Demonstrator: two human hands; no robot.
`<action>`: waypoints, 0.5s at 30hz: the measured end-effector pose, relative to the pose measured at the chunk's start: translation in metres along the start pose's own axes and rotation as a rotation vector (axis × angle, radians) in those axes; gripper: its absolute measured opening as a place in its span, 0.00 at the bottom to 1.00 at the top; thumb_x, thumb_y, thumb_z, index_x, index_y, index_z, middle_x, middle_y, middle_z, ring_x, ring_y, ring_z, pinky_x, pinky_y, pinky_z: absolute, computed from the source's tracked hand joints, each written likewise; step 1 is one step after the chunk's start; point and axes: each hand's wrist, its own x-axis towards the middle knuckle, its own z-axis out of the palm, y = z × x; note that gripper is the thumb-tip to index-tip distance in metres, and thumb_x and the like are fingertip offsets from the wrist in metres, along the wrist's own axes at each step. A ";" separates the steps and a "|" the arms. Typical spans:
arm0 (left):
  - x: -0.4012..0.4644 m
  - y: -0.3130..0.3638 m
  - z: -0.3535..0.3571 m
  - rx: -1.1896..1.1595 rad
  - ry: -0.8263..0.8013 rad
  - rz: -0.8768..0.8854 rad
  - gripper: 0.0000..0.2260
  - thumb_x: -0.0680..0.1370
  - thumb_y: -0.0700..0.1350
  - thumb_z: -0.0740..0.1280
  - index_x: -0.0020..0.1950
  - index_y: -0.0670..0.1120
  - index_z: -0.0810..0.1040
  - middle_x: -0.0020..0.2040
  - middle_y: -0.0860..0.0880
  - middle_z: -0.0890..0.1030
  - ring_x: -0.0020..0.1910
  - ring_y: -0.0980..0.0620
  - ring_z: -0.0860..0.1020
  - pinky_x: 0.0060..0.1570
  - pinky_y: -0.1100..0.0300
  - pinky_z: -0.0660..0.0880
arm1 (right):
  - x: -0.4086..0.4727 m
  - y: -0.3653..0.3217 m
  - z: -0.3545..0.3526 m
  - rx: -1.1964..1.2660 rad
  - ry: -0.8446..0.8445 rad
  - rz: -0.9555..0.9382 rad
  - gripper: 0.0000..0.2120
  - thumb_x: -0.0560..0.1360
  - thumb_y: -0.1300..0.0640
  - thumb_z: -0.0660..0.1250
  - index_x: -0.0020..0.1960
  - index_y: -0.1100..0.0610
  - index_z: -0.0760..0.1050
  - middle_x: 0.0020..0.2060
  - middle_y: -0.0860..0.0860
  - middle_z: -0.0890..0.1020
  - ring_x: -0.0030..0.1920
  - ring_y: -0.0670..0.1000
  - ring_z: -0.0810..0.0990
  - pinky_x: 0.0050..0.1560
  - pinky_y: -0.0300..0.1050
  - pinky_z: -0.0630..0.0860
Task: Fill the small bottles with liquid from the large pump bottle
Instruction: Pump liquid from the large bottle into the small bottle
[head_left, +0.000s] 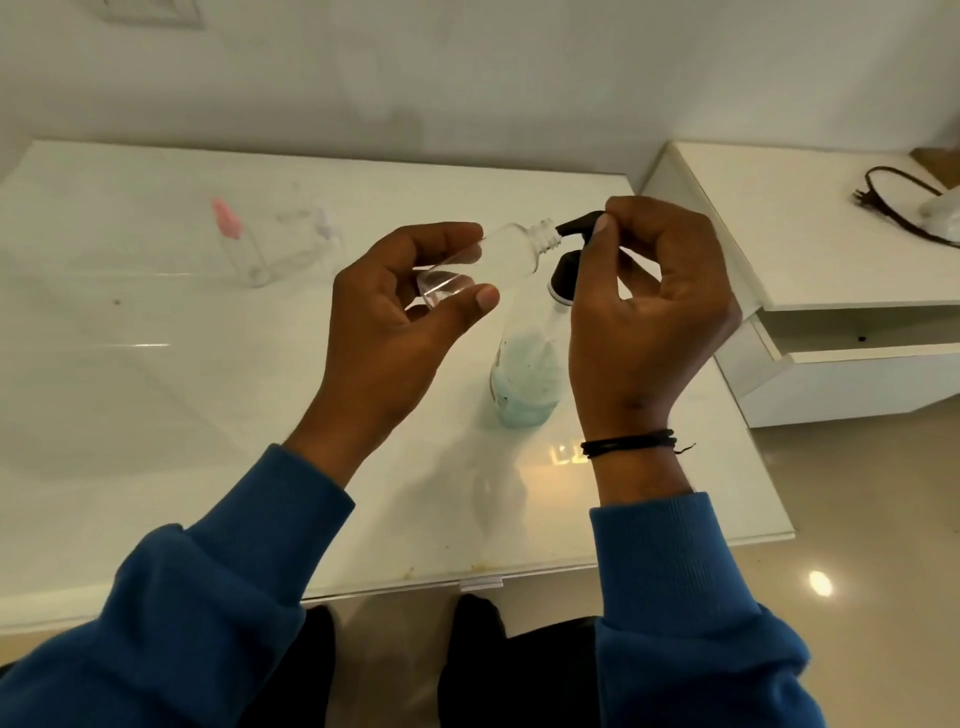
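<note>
The left hand (395, 322) pinches a tilted small clear plastic bottle (493, 260), neck meeting the black pump nozzle (576, 228) that the right hand (649, 312) pinches, aiming liquid inside.

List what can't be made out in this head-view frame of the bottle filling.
- Head view: whether liquid flows from the black pump nozzle into the small clear plastic bottle; too small to tell.
- Pump top: covered by the right hand.
- Small bottle's base: partly hidden by the left hand.
- Clear bottles with a pink cap far left: blurred, count unclear.
- Dark cable: cut off by the right edge.
</note>
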 end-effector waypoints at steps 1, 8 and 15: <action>0.000 0.000 -0.001 -0.013 0.002 -0.003 0.18 0.74 0.43 0.77 0.63 0.47 0.81 0.57 0.51 0.85 0.52 0.48 0.83 0.53 0.46 0.83 | 0.000 0.000 0.000 0.000 0.002 0.002 0.03 0.75 0.66 0.70 0.48 0.64 0.82 0.43 0.56 0.84 0.45 0.51 0.83 0.43 0.47 0.84; -0.002 0.002 0.002 -0.166 0.020 -0.075 0.17 0.75 0.37 0.76 0.63 0.43 0.80 0.57 0.47 0.85 0.53 0.48 0.84 0.47 0.55 0.83 | -0.001 0.001 0.000 -0.003 0.000 0.001 0.03 0.75 0.65 0.71 0.48 0.64 0.82 0.44 0.55 0.84 0.46 0.50 0.83 0.43 0.46 0.84; -0.002 0.006 0.001 -0.337 0.031 -0.148 0.17 0.70 0.37 0.77 0.58 0.43 0.82 0.54 0.47 0.87 0.54 0.47 0.85 0.49 0.57 0.82 | 0.000 0.001 -0.001 -0.002 -0.028 0.003 0.04 0.76 0.64 0.72 0.49 0.65 0.83 0.47 0.55 0.83 0.48 0.48 0.82 0.46 0.42 0.83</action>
